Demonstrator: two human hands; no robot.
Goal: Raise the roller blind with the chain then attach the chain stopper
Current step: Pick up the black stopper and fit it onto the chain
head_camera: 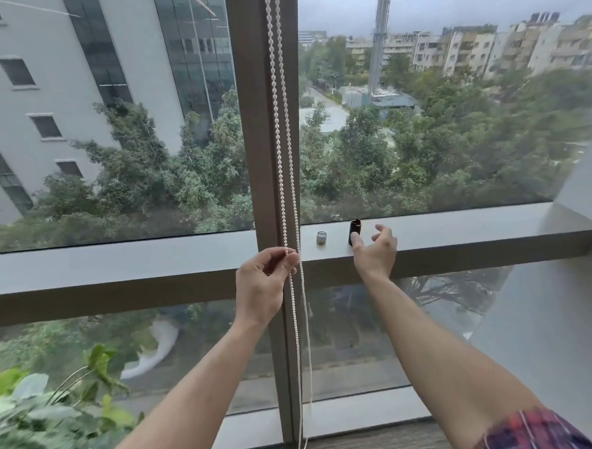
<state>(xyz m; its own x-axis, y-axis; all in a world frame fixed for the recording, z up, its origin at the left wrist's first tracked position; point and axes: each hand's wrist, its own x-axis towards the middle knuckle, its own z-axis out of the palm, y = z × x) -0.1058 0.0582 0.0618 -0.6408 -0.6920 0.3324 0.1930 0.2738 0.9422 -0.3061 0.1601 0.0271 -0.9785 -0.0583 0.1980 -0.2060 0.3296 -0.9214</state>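
A white beaded chain [277, 122] hangs as a double strand in front of the grey window post [260, 123] and reaches down to the floor. My left hand [261, 284] pinches one strand at the height of the horizontal rail. On the ledge [459, 231] to the right stands a small black cylinder [355, 228], the chain stopper as far as I can tell. My right hand [376, 251] is spread open at it, thumb tip touching its lower side. No blind fabric is in view.
A small silver cylinder [321, 237] stands on the ledge between the post and the black piece. A leafy plant [47, 409] fills the lower left. A grey wall [566, 313] closes the right side. Large glass panes lie behind everything.
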